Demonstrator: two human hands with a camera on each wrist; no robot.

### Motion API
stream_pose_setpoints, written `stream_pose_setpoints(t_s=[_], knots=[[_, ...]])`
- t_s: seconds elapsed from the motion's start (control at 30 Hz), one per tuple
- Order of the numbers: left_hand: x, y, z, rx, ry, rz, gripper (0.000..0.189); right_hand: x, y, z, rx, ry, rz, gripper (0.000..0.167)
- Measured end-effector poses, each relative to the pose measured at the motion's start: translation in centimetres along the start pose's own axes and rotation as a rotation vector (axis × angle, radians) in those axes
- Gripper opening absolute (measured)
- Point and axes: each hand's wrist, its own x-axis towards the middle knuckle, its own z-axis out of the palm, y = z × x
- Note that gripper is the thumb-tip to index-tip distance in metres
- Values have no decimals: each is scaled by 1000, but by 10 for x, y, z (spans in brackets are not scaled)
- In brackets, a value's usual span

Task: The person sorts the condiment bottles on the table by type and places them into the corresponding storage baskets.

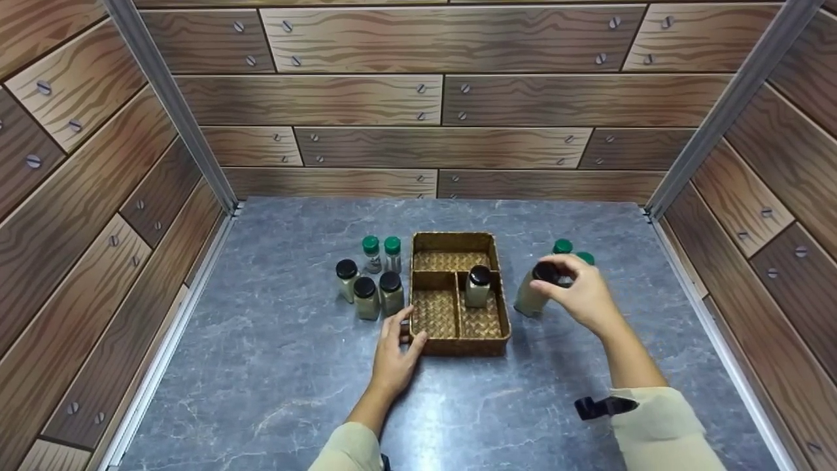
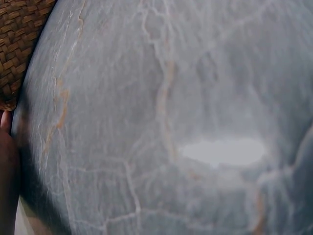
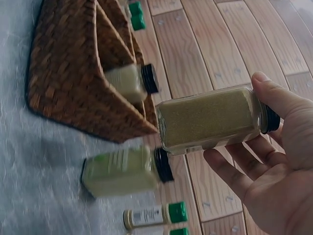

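Observation:
A woven basket [image 1: 461, 347] with three compartments stands in the middle of the table. My left hand [image 1: 392, 363] grips its front left corner, thumb at the front and fingers along the left side; in the left wrist view only a sliver of the hand [image 2: 7, 152] shows. By its black cap, my right hand [image 1: 584, 297] holds a spice jar [image 3: 210, 120] of greenish-brown powder just right of the basket. Another black-capped jar [image 1: 478, 288] stands in the front right compartment. In the right wrist view, a further black-capped jar [image 3: 120, 171] stands on the table below the held one.
Left of the basket stand three black-capped jars [image 1: 367, 304] and two smaller green-capped jars [image 1: 372, 255]. More green-capped jars [image 1: 562, 246] are behind my right hand, partly hidden. Wood-patterned walls [image 1: 431, 101] enclose the grey marbled table [image 1: 281, 366] at the back and sides.

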Motion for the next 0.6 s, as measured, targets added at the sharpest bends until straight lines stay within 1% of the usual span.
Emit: stream_pose_setpoints(t_s=[0.13, 0.3, 0.5, 0.6], knots=[[0, 2, 0, -3, -11, -11, 56, 3, -7, 11, 3, 3, -12, 50], [0, 3, 0, -3, -10, -8, 56, 8, -16, 26, 4, 0, -24, 48], [0, 1, -1, 3, -29, -19, 57, 16, -25, 47, 19, -22, -33, 49], [1, 0, -1, 6, -23, -11, 57, 18, -31, 58, 28, -34, -44, 49]])
